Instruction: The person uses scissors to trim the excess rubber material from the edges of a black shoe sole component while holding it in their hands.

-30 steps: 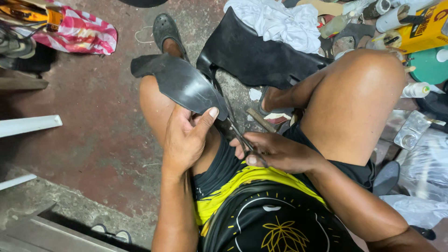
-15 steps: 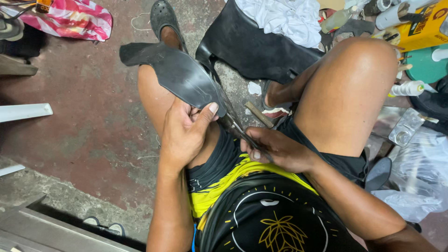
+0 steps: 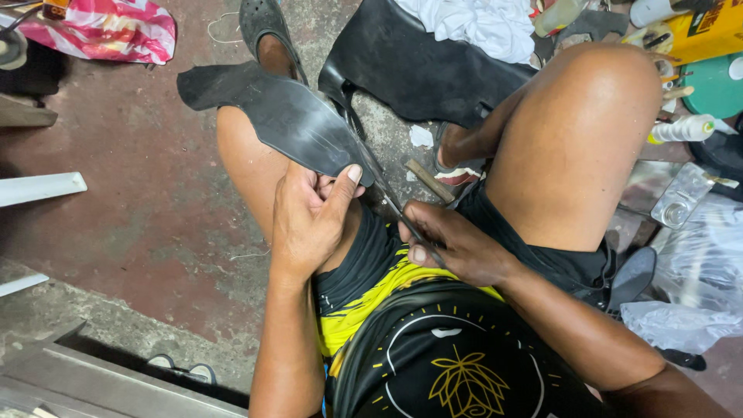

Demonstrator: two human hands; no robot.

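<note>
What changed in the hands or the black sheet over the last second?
Little changed. The left hand still pinches the black sheet over the thigh, thumb on its edge. The right hand still holds the thin blade against that edge. Only the camera view has drifted slightly; nothing was let go.

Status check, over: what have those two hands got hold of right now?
Left hand pinching the near edge of a black rubber sheet over the thigh. Right hand gripping a thin blade against that edge. Nothing between them.

White cloth point(image 3: 472, 23), plastic bottle point(image 3: 681, 129), striped bag point(image 3: 108, 31)
</note>
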